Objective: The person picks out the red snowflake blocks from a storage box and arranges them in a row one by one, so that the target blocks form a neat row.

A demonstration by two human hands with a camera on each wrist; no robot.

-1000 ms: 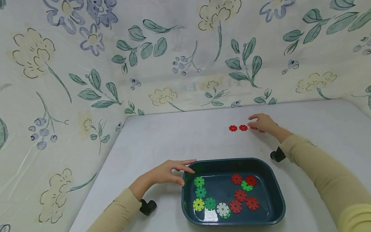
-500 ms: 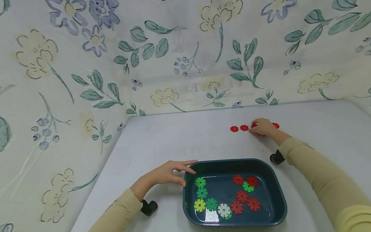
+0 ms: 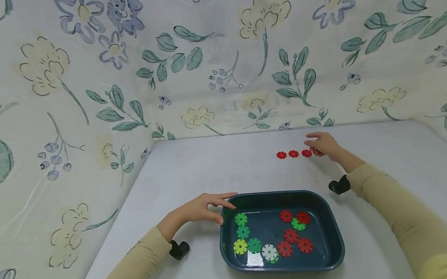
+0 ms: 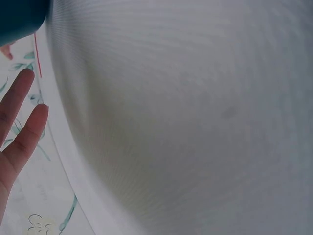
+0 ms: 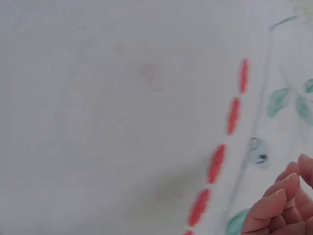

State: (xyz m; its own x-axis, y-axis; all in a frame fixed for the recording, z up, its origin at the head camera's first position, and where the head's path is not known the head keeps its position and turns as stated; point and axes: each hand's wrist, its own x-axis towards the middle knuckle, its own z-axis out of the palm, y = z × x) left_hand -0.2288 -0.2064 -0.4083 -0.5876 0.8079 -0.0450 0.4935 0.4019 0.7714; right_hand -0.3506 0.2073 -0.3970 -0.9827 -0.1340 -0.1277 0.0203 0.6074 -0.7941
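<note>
Standing nearest to the person is a dark blue tray (image 3: pixel 266 225), placed on the white table (image 3: pixel 194 171). On its floor lie small notched discs. Close to the front, a white disc (image 3: pixel 269 251) partly covers a green one; to the left of them are a yellow disc (image 3: pixel 240 246) and three more green discs (image 3: pixel 243 232). On the right side I count five red discs (image 3: pixel 291 236), and one of them overlaps a further green disc (image 3: pixel 298 225).

The left hand (image 3: pixel 199 210) rests at the far left corner of the tray – its fingers are extended, touching the rim, and they grasp nothing. Under this wrist a black device (image 3: pixel 179 249) is visible, below the beige sleeve (image 3: pixel 135 264).

Farther away, the right hand (image 3: pixel 325 145) hovers at the right part of a row of red discs (image 3: pixel 293 153) lying flat on the table. In the right wrist view its fingers are loosely bent and released, with four discs plainly seen beside them – and the edge of a fifth.

Behind everything hangs a cloth (image 3: pixel 215 23) with flowers and leaves.
</note>
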